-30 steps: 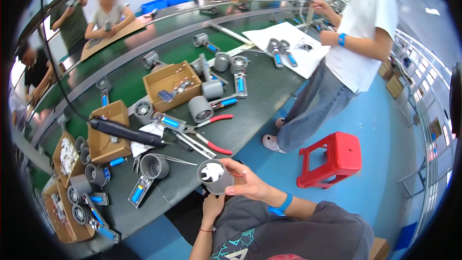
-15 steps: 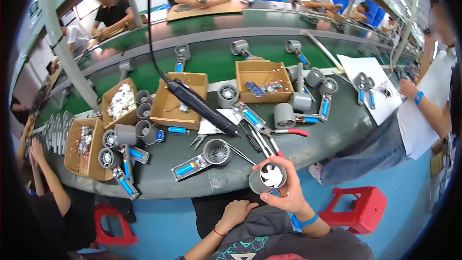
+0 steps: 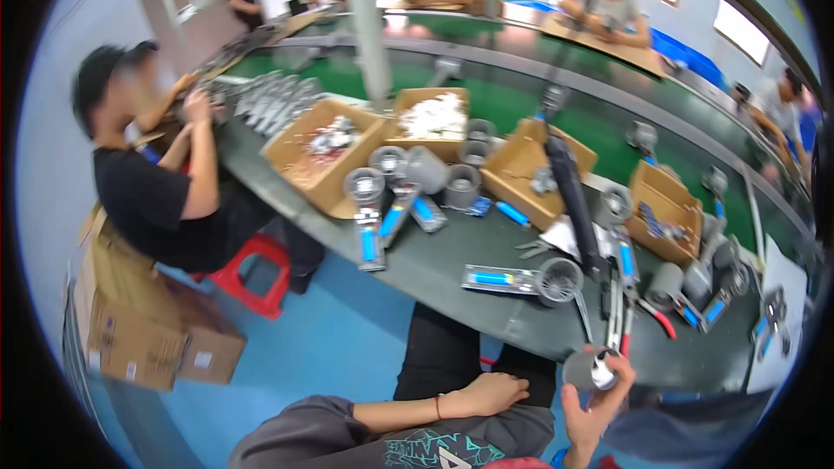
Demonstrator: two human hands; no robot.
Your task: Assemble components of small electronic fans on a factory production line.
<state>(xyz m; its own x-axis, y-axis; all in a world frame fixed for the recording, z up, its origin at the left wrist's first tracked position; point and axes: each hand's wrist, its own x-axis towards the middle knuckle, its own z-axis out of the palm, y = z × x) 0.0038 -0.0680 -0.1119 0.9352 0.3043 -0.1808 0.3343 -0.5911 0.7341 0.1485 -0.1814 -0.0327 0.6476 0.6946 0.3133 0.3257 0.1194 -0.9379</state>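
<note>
My right hand (image 3: 598, 404) is wrapped around a short grey plastic tube (image 3: 577, 371) with a white fan wheel (image 3: 601, 372) inside, held just off the table's front edge. My left hand (image 3: 493, 393) lies flat on my lap, holding nothing. On the table in front of me rests a fan unit with a blue battery (image 3: 493, 279) and a round grey housing (image 3: 557, 281). Tweezers (image 3: 584, 320) and red-handled pliers (image 3: 658, 319) lie by it. A black electric screwdriver (image 3: 569, 191) hangs on a cord above. The picture is somewhat blurred.
Cardboard boxes stand along the table: one of white parts (image 3: 434, 115), one of wired parts (image 3: 300, 169), others farther right. Several fan units with blue batteries (image 3: 369, 247) sit around them. A co-worker (image 3: 143, 169) sits at left by a red stool (image 3: 256, 274); cartons (image 3: 130, 347) are behind.
The view has swung left, bringing the co-worker at left and the cartons into sight. My right hand still holds the grey tube, now tilted differently; my left hand stays on my lap.
</note>
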